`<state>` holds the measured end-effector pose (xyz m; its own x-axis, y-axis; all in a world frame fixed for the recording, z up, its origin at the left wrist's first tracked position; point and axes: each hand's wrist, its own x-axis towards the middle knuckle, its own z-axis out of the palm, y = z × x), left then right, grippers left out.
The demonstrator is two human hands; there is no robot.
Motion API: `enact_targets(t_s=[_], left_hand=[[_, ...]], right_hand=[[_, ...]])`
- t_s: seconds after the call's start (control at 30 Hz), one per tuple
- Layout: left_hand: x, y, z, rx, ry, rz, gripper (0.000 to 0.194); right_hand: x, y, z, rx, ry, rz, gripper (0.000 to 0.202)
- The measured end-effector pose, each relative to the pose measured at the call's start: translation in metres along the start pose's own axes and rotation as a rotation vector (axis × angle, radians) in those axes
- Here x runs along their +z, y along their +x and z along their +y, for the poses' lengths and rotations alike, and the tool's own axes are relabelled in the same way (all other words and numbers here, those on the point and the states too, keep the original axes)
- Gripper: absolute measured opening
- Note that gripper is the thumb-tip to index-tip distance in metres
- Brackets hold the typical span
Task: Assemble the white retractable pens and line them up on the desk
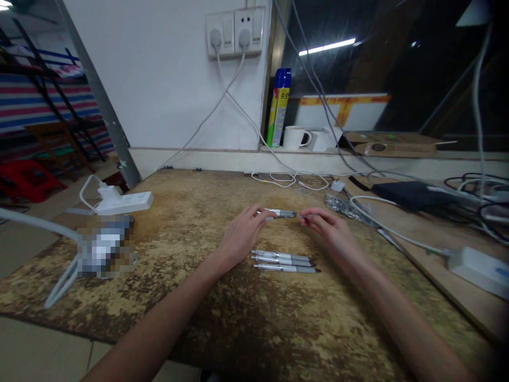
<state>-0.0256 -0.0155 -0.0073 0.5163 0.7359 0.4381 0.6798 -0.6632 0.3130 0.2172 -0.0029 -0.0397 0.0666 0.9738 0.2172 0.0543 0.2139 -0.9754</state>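
Note:
My left hand [247,229] has its fingers closed round the left end of a white and grey pen [283,213], whose tip points right. Other pens may lie right beside it; the fingers cover part of them. Just right of that tip, my right hand [326,228] pinches thumb and fingers together; something small and pale may be between them, too small to name. Nearer to me, several more white and grey pens [284,260] lie side by side on the worn wooden table [191,212], all pointing right.
A clear bag of small parts [348,207] lies beyond my right hand. White cables [278,180] run along the back edge. Power strips stand at left [125,203] and right [479,270]. A black box [413,195] sits among cables. A spray can [279,109] and mug [294,138] stand on the sill.

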Motion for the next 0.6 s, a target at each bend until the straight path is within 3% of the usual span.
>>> enact_targets(t_s=[0.13,0.23,0.4,0.6], left_hand=[[0.000,0.000,-0.002,-0.005,0.003,-0.006,0.034],[0.001,0.000,-0.003,0.001,0.002,-0.013,0.033],[0.002,-0.001,-0.001,0.019,-0.001,-0.006,0.035],[0.003,0.000,-0.004,0.046,-0.016,-0.003,0.036]], right_hand=[[-0.006,0.002,0.003,-0.005,0.022,0.067,0.021],[-0.008,0.003,0.004,-0.048,-0.101,0.110,0.023],[0.001,-0.001,0.002,-0.119,-0.325,-0.039,0.034],[0.010,-0.005,-0.002,-0.130,-0.344,-0.144,0.039]])
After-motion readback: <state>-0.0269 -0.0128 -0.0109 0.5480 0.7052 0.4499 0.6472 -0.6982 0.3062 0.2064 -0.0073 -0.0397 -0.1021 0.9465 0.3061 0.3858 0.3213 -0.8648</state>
